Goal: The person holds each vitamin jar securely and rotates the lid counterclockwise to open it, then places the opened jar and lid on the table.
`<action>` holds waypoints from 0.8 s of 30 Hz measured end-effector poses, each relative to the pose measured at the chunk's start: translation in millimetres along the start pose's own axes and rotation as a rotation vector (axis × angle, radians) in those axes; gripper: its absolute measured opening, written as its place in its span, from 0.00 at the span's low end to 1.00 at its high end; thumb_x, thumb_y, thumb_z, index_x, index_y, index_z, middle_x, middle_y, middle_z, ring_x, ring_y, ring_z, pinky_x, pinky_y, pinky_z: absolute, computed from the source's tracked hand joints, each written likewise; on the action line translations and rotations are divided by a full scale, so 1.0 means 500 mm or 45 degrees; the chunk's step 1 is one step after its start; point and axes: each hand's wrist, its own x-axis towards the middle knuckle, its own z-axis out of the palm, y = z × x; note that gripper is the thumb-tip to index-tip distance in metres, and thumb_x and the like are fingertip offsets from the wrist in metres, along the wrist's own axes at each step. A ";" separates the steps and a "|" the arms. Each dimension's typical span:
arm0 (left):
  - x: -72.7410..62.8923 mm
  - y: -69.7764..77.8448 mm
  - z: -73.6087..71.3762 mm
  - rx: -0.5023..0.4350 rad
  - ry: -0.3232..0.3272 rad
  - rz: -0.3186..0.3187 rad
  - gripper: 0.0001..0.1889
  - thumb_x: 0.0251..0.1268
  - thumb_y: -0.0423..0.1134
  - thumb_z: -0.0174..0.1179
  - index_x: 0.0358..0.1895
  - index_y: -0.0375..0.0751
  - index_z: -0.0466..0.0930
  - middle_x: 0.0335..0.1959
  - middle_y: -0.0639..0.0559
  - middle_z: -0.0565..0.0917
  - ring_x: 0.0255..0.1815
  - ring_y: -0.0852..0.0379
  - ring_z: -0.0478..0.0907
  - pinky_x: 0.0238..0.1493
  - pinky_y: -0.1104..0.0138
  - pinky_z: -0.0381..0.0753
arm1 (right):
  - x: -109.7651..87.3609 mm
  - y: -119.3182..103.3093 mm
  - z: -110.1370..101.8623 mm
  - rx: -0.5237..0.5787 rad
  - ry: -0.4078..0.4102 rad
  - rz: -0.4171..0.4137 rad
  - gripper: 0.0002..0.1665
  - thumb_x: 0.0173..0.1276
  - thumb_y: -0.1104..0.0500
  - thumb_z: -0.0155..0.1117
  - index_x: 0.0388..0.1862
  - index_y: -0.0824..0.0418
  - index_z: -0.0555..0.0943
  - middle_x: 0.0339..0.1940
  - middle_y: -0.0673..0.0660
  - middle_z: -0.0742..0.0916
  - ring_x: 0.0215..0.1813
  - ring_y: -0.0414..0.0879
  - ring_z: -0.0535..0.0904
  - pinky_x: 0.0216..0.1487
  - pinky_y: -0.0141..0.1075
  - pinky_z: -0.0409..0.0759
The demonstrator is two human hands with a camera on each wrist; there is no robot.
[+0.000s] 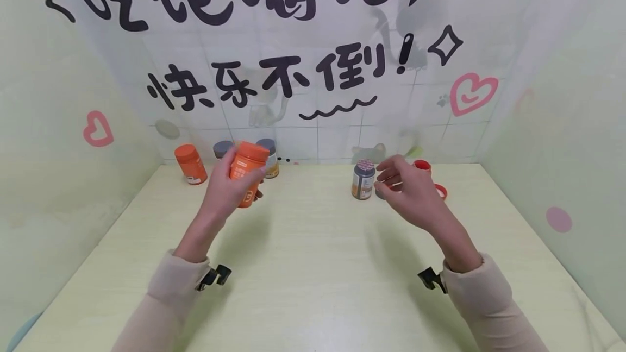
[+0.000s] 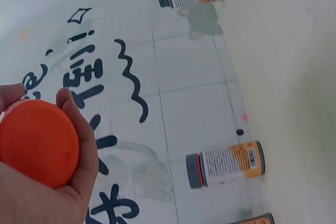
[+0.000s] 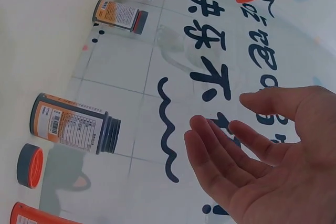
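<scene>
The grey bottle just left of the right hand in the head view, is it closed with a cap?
No, the right wrist view shows the grey bottle with bare screw threads, and a grey cap separate beside it.

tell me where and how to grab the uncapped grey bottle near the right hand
Take the grey bottle by its straight body, below the threaded neck, probably from the right, above the low loose cap: it stands upright, and the empty right hand is on that side.

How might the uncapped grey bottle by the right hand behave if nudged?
The uncapped grey bottle shows smooth, undented sides, so it's probably stiff. Being taller than wide, it may tip if pushed high. Its round body would likely roll once down.
</scene>
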 end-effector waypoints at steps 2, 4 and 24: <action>-0.007 0.009 0.018 0.038 -0.029 0.002 0.27 0.68 0.48 0.66 0.66 0.49 0.67 0.48 0.44 0.78 0.31 0.49 0.84 0.33 0.60 0.88 | -0.001 -0.003 -0.002 0.020 -0.015 -0.015 0.17 0.74 0.60 0.63 0.59 0.61 0.76 0.48 0.60 0.89 0.49 0.53 0.88 0.53 0.50 0.87; -0.014 0.016 0.034 0.080 -0.054 0.004 0.28 0.66 0.49 0.68 0.65 0.49 0.68 0.48 0.42 0.78 0.31 0.47 0.84 0.32 0.60 0.87 | -0.003 -0.006 -0.007 0.050 -0.036 -0.025 0.16 0.76 0.59 0.60 0.59 0.61 0.76 0.48 0.60 0.89 0.49 0.53 0.88 0.53 0.49 0.87; -0.084 0.030 0.174 0.384 -0.161 0.210 0.27 0.59 0.50 0.73 0.61 0.59 0.74 0.42 0.57 0.86 0.38 0.55 0.82 0.36 0.62 0.83 | -0.029 -0.036 0.031 0.185 -0.180 -0.130 0.17 0.83 0.47 0.49 0.54 0.56 0.78 0.44 0.54 0.88 0.44 0.44 0.87 0.50 0.42 0.85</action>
